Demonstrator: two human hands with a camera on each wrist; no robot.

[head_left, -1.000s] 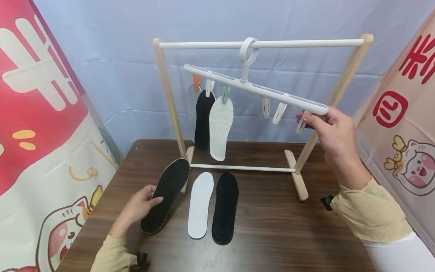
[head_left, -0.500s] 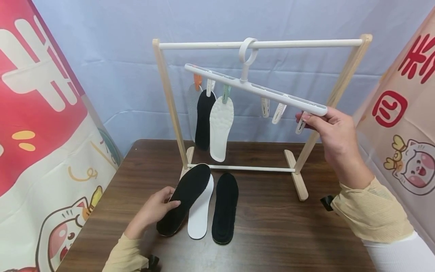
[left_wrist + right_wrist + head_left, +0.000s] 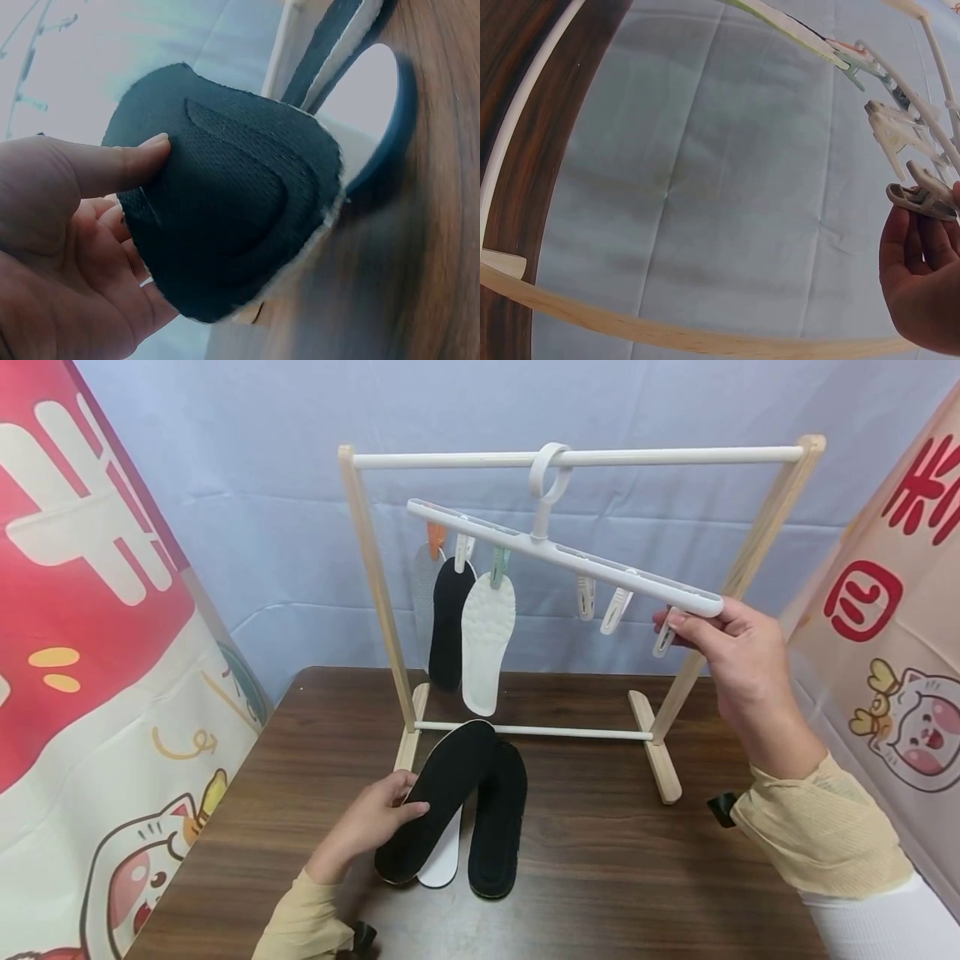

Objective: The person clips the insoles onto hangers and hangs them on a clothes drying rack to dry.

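– What has the left hand (image 3: 378,818) got?
– It grips a black insole (image 3: 450,793) along one long side, thumb on the upper face, fingers beneath.
– Where is that, on the surface (image 3: 600,860)?
– Above it, out from the left edge. It slants over a white insole (image 3: 442,862), hiding most of it, and its toe end overlaps a second black insole (image 3: 497,827) in the head view. Whether it touches either, I cannot tell.
– And the right hand (image 3: 746,660)?
– Pinching the end clip (image 3: 664,639) at the right end of the white hanger (image 3: 630,578). That end sits lower than the other (the whole bar tilts).
– What carries the hanger?
– Its ring (image 3: 536,478) is round the top bar (image 3: 675,457) of a wooden rack (image 3: 371,552), which stands toward the surface's back edge.
– Anything hanging there?
– Three insoles on the left half: a grey one (image 3: 423,597) from an orange clip (image 3: 436,541), a dark one (image 3: 448,635) by a white clip (image 3: 461,556), and a pale one (image 3: 486,643) from a green clip (image 3: 500,568).
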